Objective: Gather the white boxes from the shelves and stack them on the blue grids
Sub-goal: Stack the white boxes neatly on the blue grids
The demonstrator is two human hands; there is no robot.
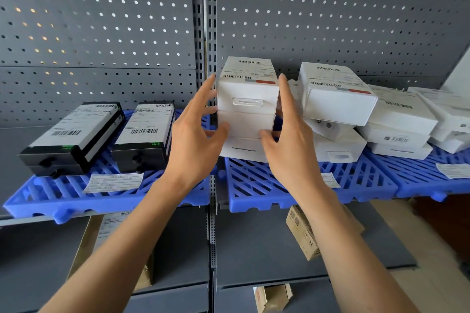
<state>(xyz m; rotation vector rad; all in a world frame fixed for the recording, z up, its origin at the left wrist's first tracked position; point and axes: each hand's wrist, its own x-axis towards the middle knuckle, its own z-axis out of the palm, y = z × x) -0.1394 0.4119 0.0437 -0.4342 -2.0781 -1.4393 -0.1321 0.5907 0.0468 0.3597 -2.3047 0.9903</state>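
Hands frame a stack of white boxes [248, 109] on the shelf: the left hand [197, 129] lies against the stack's left side, the right hand [287, 134] against its right side. Both have their fingers nearly straight and spread, pressing the stack from either side. The left thumb touches the front face of the middle box, and the right thumb meets the same face from the other side. The stack is three boxes high and stands on a blue grid [267, 185] just beyond and below the two wrists; its top box carries a barcode label on its upper face and a small hang tab on its front.

Just past the right hand's fingers lies a looser pile of white boxes [335, 99], the top one tilted, the lower ones askew, on the same blue grid. Farther out from the right hand more white boxes [399, 119] are stacked on a second blue grid [417, 180], which bears a paper slip [452, 170].

Outward from the left hand, two stacks of black boxes [71, 134] with white barcode labels sit on another blue grid [50, 201], the nearer stack [145, 134] close to the left wrist. A paper label [113, 181] lies on that grid in front of them.

Below both forearms, on the lower shelves, brown cardboard boxes [302, 234] show in part. Behind everything stands a grey perforated back panel [101, 20].
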